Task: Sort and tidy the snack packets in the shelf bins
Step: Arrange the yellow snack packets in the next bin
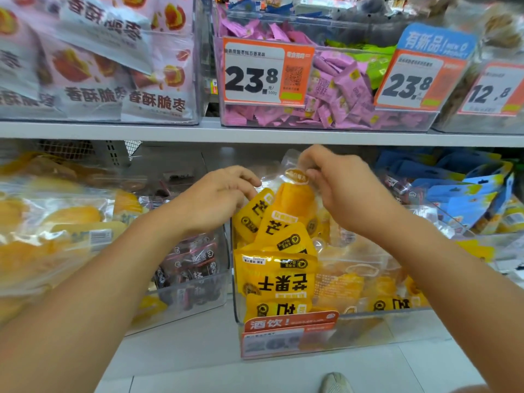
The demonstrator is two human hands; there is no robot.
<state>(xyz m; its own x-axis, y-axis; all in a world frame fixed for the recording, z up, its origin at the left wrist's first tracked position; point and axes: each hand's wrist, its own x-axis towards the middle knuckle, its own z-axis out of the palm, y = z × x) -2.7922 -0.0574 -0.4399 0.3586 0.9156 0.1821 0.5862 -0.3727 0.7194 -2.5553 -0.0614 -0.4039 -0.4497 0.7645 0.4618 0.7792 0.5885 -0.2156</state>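
1. Setting: a clear bin (pixel 368 321) on the lower shelf (pixel 198 350) holds yellow mango packets (pixel 276 275), most lying flat and some printed upside down to the viewer. An orange price tag (pixel 286 334) hangs on its front wall.
2. Task object: one upright packet (pixel 292 199) stands above the pile at the middle of the bin, its clear top edge uppermost and its long axis near vertical, leaning slightly left.
3. Right hand (pixel 343 191): thumb and fingers pinch the clear top of the upright packet by its round label; this hand carries it.
4. Left hand (pixel 221 199): fingers are curled at the packet's left edge, touching it and a neighbouring yellow packet (pixel 252 214); whether they grip it cannot be told.
5. Key relation: the packet lies between the two hands, directly below the right hand's fingertips and just right of the left hand. The right hand is the nearer and has the surer hold.
6. Judgement: the likely step is to seat this packet squarely among the others; the pile below is uneven, so it may slide.
7. Surroundings: a bin of dark packets (pixel 192 268) sits just left, blue packets (pixel 467 191) to the right, and pink sweets (pixel 334 92) fill a bin on the upper shelf.
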